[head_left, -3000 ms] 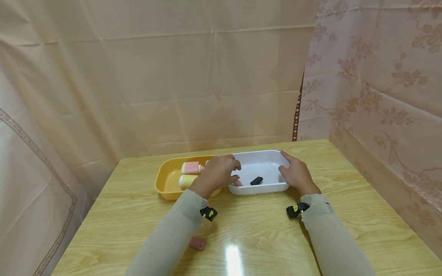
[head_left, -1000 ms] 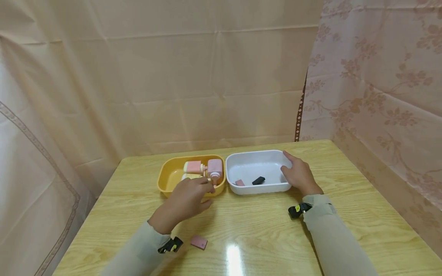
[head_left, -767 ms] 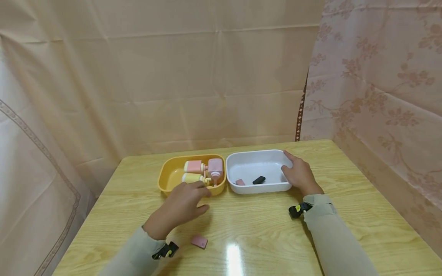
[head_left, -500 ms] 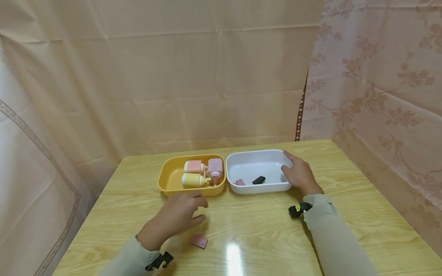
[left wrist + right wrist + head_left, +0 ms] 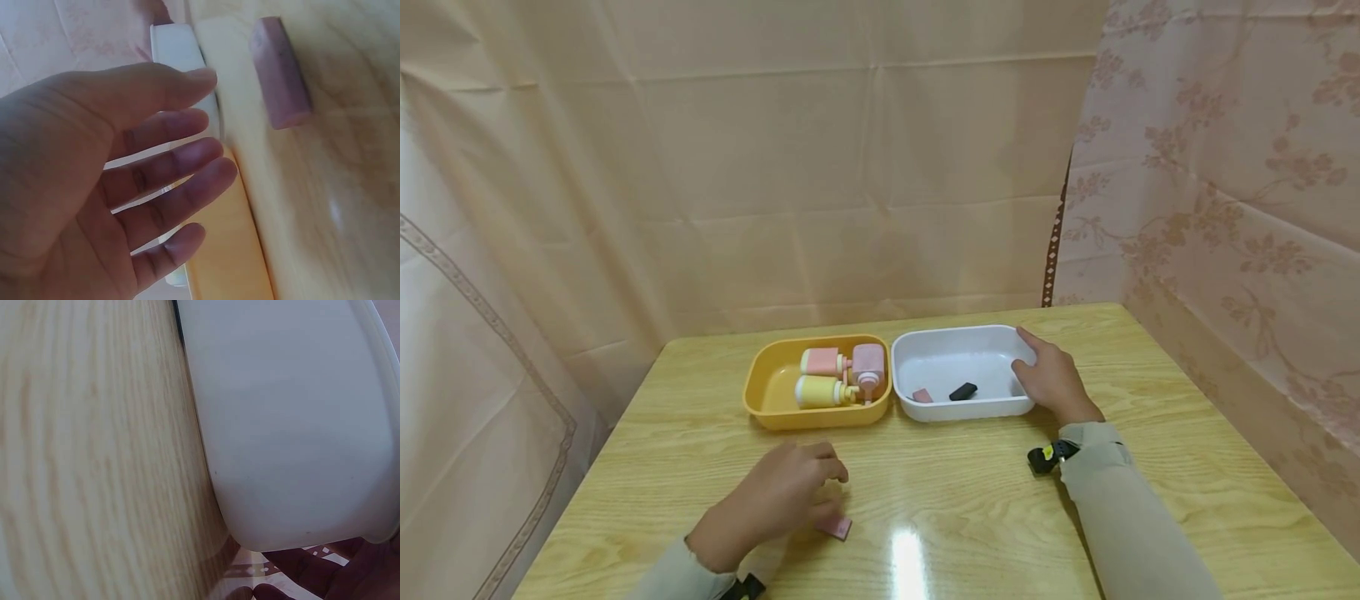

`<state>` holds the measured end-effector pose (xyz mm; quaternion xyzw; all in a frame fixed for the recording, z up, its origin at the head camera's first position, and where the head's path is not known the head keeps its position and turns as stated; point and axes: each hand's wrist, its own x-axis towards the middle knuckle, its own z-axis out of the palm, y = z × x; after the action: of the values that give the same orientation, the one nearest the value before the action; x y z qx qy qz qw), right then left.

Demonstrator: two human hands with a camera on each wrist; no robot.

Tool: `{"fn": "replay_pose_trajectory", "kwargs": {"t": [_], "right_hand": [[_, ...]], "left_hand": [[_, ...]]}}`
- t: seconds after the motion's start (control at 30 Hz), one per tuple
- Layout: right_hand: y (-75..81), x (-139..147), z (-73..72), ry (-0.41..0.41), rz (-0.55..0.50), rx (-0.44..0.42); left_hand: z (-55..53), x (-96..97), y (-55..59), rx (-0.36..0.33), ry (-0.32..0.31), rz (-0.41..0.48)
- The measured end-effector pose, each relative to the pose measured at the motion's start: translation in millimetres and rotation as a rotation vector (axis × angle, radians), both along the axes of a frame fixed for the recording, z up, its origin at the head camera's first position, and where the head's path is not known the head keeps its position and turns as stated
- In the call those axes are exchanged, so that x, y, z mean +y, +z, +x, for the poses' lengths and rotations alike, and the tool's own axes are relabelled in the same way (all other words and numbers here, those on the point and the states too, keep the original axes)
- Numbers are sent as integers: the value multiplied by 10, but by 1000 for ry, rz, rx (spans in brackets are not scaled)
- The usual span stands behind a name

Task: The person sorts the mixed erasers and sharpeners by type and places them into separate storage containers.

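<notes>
My left hand point(image 5: 778, 492) hovers over the near part of the table, fingers loosely bent and holding nothing. A small pink block point(image 5: 837, 528), perhaps an eraser, lies just below its thumb, partly covered in the head view. In the left wrist view that pink block point(image 5: 280, 75) lies apart from the fingertips. My right hand point(image 5: 1054, 379) grips the right end of a white tray point(image 5: 966, 409), thumb over the rim. Inside the tray lie a black block point(image 5: 962, 392) and a pink block point(image 5: 922, 396).
A yellow tray point(image 5: 820, 421) stands left of the white one, close against it. In it lie a pink pump bottle point(image 5: 822, 362), a yellow pump bottle point(image 5: 818, 392) and a lilac pump bottle point(image 5: 868, 360). Curtains point(image 5: 850, 183) hang behind the wooden table point(image 5: 970, 500).
My left hand has moved from the white tray past the yellow tray, then back toward me to the pink block on the table. My right hand has stayed on the white tray.
</notes>
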<state>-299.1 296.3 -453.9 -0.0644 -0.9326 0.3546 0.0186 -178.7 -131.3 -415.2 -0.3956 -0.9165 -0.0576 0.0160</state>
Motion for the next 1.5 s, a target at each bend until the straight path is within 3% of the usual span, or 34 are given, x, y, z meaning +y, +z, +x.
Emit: {"fn": "replay_pose_trajectory", "kwargs": {"t": [0.43,0.67,1.17,1.5], "right_hand": [[25,-5,22,-7,-17,-3],[32,-3,27,-10,-10,-6],[6,0,8,-13,-17,-7],[-6,-7,11,-9,-16,-1]], "left_hand": [[160,-69,-108,-122,8,-2],[190,-66,-152,-96,15,-4],[188,-43,-185,-29,-30,22],[140,13,-139,-23,-26,-5]]}}
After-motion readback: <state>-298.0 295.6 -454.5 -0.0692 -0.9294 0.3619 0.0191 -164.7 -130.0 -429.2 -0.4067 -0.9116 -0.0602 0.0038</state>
